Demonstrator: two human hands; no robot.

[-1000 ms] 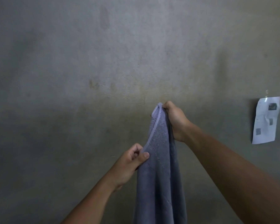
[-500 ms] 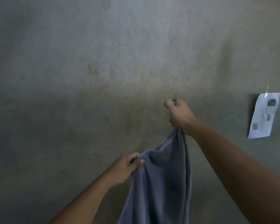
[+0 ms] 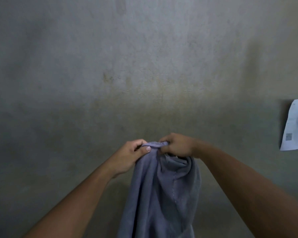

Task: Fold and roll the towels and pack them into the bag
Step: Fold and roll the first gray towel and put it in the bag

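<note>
A grey-purple towel [image 3: 160, 194] hangs in front of me, draping down past the bottom of the view. My left hand [image 3: 132, 157] pinches its top edge from the left, thumb on the hem. My right hand [image 3: 176, 146] grips the same top edge just to the right, with fabric bunched under its palm. The two hands are almost touching. The towel's lower end is out of view, and no bag is in sight.
A stained grey concrete wall [image 3: 144, 66] fills the background close behind the towel. A white sheet of paper [image 3: 295, 126] with small printed squares is taped to the wall at the right edge.
My left hand rose and slid up the towel's edge while my right hand dropped lower. The hands came together at the top edge, and the towel now hangs from both.
</note>
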